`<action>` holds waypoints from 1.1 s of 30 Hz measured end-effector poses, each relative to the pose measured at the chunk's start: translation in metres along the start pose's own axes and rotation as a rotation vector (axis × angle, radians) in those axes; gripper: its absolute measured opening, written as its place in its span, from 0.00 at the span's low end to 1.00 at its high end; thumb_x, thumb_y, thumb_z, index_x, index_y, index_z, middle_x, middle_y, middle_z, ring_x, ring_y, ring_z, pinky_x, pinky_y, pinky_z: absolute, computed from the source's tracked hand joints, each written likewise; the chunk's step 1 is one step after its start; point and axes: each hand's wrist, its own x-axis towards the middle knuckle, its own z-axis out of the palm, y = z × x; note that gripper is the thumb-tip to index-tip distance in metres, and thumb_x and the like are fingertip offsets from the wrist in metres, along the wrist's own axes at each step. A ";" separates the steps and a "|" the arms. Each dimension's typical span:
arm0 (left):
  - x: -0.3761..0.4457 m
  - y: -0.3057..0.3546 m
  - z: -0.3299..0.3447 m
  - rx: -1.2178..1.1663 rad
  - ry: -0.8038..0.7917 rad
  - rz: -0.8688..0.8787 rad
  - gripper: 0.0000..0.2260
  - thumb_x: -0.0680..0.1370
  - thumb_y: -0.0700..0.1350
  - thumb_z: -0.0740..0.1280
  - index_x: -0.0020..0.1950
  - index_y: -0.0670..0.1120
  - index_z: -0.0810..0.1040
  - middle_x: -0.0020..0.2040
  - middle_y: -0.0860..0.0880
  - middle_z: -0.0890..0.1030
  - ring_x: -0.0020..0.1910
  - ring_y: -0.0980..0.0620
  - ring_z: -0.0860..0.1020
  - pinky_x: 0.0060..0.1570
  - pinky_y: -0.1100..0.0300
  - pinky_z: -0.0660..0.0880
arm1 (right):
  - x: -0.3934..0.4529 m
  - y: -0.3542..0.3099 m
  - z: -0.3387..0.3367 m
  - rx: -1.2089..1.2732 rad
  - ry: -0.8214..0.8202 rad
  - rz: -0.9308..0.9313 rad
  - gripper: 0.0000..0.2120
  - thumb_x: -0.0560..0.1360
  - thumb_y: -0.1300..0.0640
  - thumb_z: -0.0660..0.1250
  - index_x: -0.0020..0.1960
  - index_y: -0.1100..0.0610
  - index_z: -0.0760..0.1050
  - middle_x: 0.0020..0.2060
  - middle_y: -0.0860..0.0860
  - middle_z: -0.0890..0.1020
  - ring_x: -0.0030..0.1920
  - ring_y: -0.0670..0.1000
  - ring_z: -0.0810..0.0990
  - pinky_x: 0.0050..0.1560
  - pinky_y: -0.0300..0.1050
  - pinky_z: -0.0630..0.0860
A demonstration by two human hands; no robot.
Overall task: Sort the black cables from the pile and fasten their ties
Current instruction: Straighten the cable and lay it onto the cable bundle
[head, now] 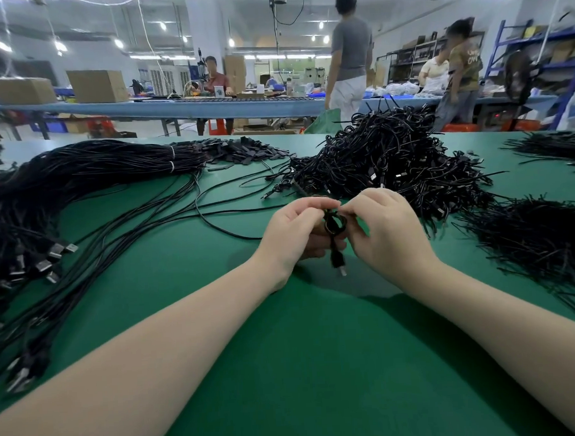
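Head view: left hand point(295, 232) and right hand point(384, 228), fingers curled, pinch a small coiled cable point(335, 229) just above the green surface point(285, 349). Beyond, a tangled pile point(392, 160); at left, a long bundle point(80, 174).

A green table point(302, 365) carries long cable bundles point(80, 180), a tangled cable pile point(392, 160) and loose ties point(544, 239).

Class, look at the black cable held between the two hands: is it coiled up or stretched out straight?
Coiled. The cable forms a small loop between the left hand and right hand, its plug end hanging below.
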 end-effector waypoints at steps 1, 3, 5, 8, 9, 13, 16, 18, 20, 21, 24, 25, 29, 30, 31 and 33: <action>0.001 -0.001 0.000 0.011 -0.024 -0.006 0.17 0.77 0.37 0.55 0.49 0.53 0.81 0.37 0.52 0.84 0.37 0.51 0.84 0.31 0.67 0.73 | -0.001 0.002 -0.001 0.025 0.005 0.046 0.03 0.69 0.71 0.69 0.41 0.66 0.79 0.35 0.57 0.80 0.37 0.61 0.79 0.42 0.52 0.76; 0.001 -0.005 0.001 0.078 -0.040 0.031 0.20 0.77 0.35 0.56 0.52 0.56 0.81 0.41 0.53 0.84 0.43 0.53 0.83 0.38 0.66 0.73 | -0.003 0.004 -0.002 0.084 0.011 0.115 0.03 0.69 0.70 0.70 0.42 0.65 0.80 0.36 0.56 0.81 0.38 0.59 0.79 0.42 0.50 0.76; 0.002 -0.008 -0.001 0.184 -0.019 0.122 0.19 0.78 0.33 0.62 0.55 0.58 0.80 0.45 0.53 0.83 0.42 0.51 0.78 0.44 0.62 0.73 | -0.004 0.004 -0.001 0.130 0.014 0.143 0.02 0.70 0.70 0.70 0.41 0.65 0.79 0.36 0.55 0.81 0.38 0.58 0.79 0.41 0.51 0.76; 0.003 -0.011 -0.003 0.345 0.070 0.239 0.15 0.75 0.39 0.72 0.55 0.58 0.80 0.53 0.48 0.78 0.45 0.50 0.76 0.49 0.64 0.72 | -0.004 0.002 0.002 0.181 -0.014 0.172 0.02 0.71 0.69 0.70 0.41 0.65 0.79 0.36 0.54 0.80 0.38 0.56 0.78 0.42 0.52 0.76; 0.004 -0.011 -0.004 0.384 0.117 0.270 0.15 0.73 0.40 0.73 0.54 0.57 0.81 0.54 0.51 0.74 0.49 0.53 0.75 0.49 0.68 0.73 | -0.004 0.001 0.002 0.196 -0.028 0.188 0.02 0.71 0.69 0.70 0.42 0.65 0.79 0.36 0.53 0.80 0.39 0.55 0.77 0.42 0.52 0.76; 0.004 -0.011 -0.003 0.444 0.167 0.308 0.12 0.74 0.42 0.73 0.52 0.57 0.81 0.55 0.57 0.73 0.55 0.65 0.72 0.47 0.75 0.71 | -0.004 0.002 0.001 0.241 -0.041 0.268 0.04 0.69 0.70 0.69 0.41 0.63 0.78 0.36 0.47 0.77 0.40 0.52 0.75 0.42 0.47 0.73; 0.005 -0.012 -0.001 0.364 0.158 0.252 0.09 0.74 0.42 0.73 0.45 0.58 0.82 0.46 0.57 0.82 0.43 0.63 0.77 0.45 0.70 0.73 | -0.004 -0.001 0.003 0.272 0.017 0.260 0.06 0.67 0.72 0.68 0.40 0.63 0.77 0.34 0.39 0.72 0.38 0.49 0.73 0.40 0.43 0.71; 0.004 -0.012 -0.001 0.274 0.153 0.193 0.03 0.75 0.45 0.72 0.43 0.54 0.82 0.39 0.55 0.84 0.38 0.59 0.79 0.45 0.65 0.75 | -0.002 -0.003 0.004 0.267 0.059 0.262 0.03 0.70 0.71 0.69 0.40 0.64 0.78 0.34 0.44 0.75 0.38 0.51 0.75 0.41 0.44 0.73; 0.004 -0.012 -0.002 0.252 0.120 0.161 0.05 0.77 0.48 0.69 0.43 0.51 0.82 0.36 0.55 0.83 0.33 0.60 0.76 0.37 0.68 0.72 | -0.001 -0.002 0.004 0.219 0.049 0.211 0.02 0.71 0.70 0.69 0.40 0.65 0.78 0.35 0.52 0.78 0.38 0.55 0.76 0.41 0.49 0.75; 0.004 -0.012 -0.002 0.226 0.092 0.133 0.05 0.78 0.48 0.67 0.45 0.51 0.81 0.34 0.55 0.83 0.30 0.61 0.75 0.33 0.70 0.70 | -0.001 -0.001 0.002 0.166 0.034 0.152 0.03 0.71 0.70 0.69 0.39 0.66 0.78 0.34 0.55 0.78 0.37 0.57 0.76 0.40 0.50 0.75; 0.006 -0.007 -0.004 0.138 0.045 0.005 0.13 0.79 0.47 0.66 0.62 0.53 0.71 0.35 0.53 0.84 0.31 0.59 0.79 0.31 0.66 0.70 | -0.001 0.001 -0.001 -0.045 -0.009 -0.066 0.04 0.72 0.69 0.67 0.38 0.65 0.78 0.33 0.57 0.78 0.35 0.60 0.77 0.39 0.51 0.76; 0.006 -0.007 -0.006 0.116 0.037 -0.019 0.18 0.79 0.47 0.66 0.67 0.54 0.67 0.35 0.52 0.84 0.32 0.57 0.81 0.32 0.64 0.70 | -0.002 0.001 0.000 -0.087 -0.013 -0.105 0.06 0.73 0.67 0.65 0.38 0.64 0.78 0.34 0.57 0.78 0.35 0.60 0.78 0.39 0.51 0.76; 0.004 -0.007 -0.009 0.082 0.026 0.015 0.15 0.80 0.44 0.64 0.61 0.62 0.72 0.35 0.52 0.83 0.34 0.53 0.82 0.36 0.60 0.71 | -0.004 -0.001 0.002 -0.041 -0.020 -0.055 0.04 0.72 0.66 0.66 0.41 0.63 0.80 0.35 0.56 0.79 0.37 0.60 0.79 0.41 0.52 0.77; 0.002 -0.006 -0.007 0.100 0.044 0.028 0.13 0.80 0.44 0.63 0.56 0.62 0.75 0.36 0.52 0.83 0.35 0.53 0.82 0.36 0.61 0.71 | -0.005 -0.001 0.003 -0.014 -0.015 -0.016 0.02 0.71 0.67 0.69 0.41 0.63 0.80 0.35 0.56 0.80 0.37 0.60 0.79 0.41 0.52 0.77; 0.002 -0.006 -0.006 0.124 0.068 0.030 0.14 0.79 0.42 0.61 0.51 0.62 0.77 0.38 0.52 0.83 0.35 0.54 0.82 0.34 0.62 0.71 | -0.006 0.000 0.003 0.016 -0.012 0.027 0.02 0.70 0.68 0.71 0.41 0.63 0.79 0.36 0.56 0.80 0.38 0.60 0.79 0.42 0.53 0.77; 0.001 -0.008 -0.005 0.181 0.098 0.039 0.19 0.77 0.37 0.58 0.47 0.62 0.80 0.43 0.52 0.81 0.38 0.55 0.80 0.33 0.63 0.72 | -0.007 0.002 0.004 0.071 -0.012 0.084 0.02 0.70 0.68 0.72 0.42 0.63 0.79 0.37 0.55 0.81 0.39 0.59 0.79 0.43 0.54 0.77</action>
